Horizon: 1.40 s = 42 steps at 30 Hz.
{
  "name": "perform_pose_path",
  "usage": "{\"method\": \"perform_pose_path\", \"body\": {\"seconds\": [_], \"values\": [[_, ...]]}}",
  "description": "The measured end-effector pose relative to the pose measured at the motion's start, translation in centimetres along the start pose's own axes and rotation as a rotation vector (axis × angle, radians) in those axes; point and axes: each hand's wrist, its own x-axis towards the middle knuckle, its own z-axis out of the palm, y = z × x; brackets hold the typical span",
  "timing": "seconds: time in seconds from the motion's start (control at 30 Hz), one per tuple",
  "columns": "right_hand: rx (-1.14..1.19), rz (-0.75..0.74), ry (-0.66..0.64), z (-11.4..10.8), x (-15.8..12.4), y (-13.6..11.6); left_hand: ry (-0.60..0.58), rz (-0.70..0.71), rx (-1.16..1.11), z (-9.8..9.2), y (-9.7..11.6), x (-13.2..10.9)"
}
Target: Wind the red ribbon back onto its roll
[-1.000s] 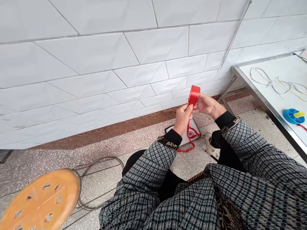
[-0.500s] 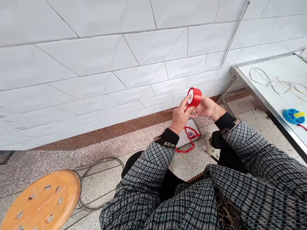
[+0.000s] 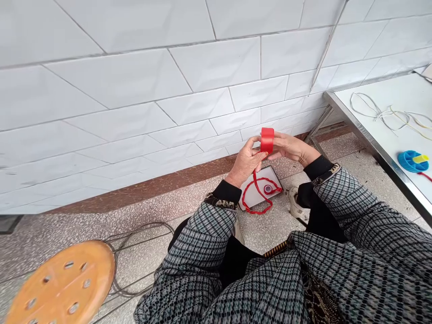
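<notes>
A roll of red ribbon (image 3: 267, 140) is held up between my two hands, its smooth outer band facing me. My left hand (image 3: 245, 162) grips it from the left, thumb along the lower edge. From the right, my right hand (image 3: 290, 147) has its fingers pressed to the roll's side, the tips partly hidden behind it. A twisted red ribbon strand (image 3: 249, 209) hangs from beneath my left hand and loops down over a white box lid or tray (image 3: 251, 194) on the floor. A small red roll (image 3: 268, 189) lies on that white surface.
At lower left stands an orange round stool (image 3: 64, 281) with holes, near looped dark cable (image 3: 135, 261). On the right, a metal-edged table (image 3: 374, 135) carries white wires (image 3: 381, 114) and a blue plastic spool (image 3: 412, 162) with a yellow peg. A white tiled wall (image 3: 216, 99) runs ahead.
The roll has turned so its hole no longer shows, and has shifted slightly left and down. My left hand has moved left and lower, and the hanging red strand now shows below it.
</notes>
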Motion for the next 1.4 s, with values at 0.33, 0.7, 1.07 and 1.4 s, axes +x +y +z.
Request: {"method": "perform_pose_path", "body": {"seconds": [0.33, 0.7, 1.07, 1.4], "values": [[-0.396, -0.32, 0.397, -1.1, 0.5, -0.5, 0.18, -0.011, -0.06, 1.5, 0.0, -0.7], [0.016, 0.034, 0.46, -0.3, 0.8, -1.8, 0.253, 0.075, -0.067, 2.4, 0.1, -0.7], [0.426, 0.217, 0.339, 1.5, 1.3, -0.5, 0.224, 0.038, -0.196, 3.0, -0.6, -0.1], [0.545, 0.297, 0.229, 1.4, 1.4, -0.4, 0.342, 0.095, -0.008, 3.1, -1.4, 0.3]]}}
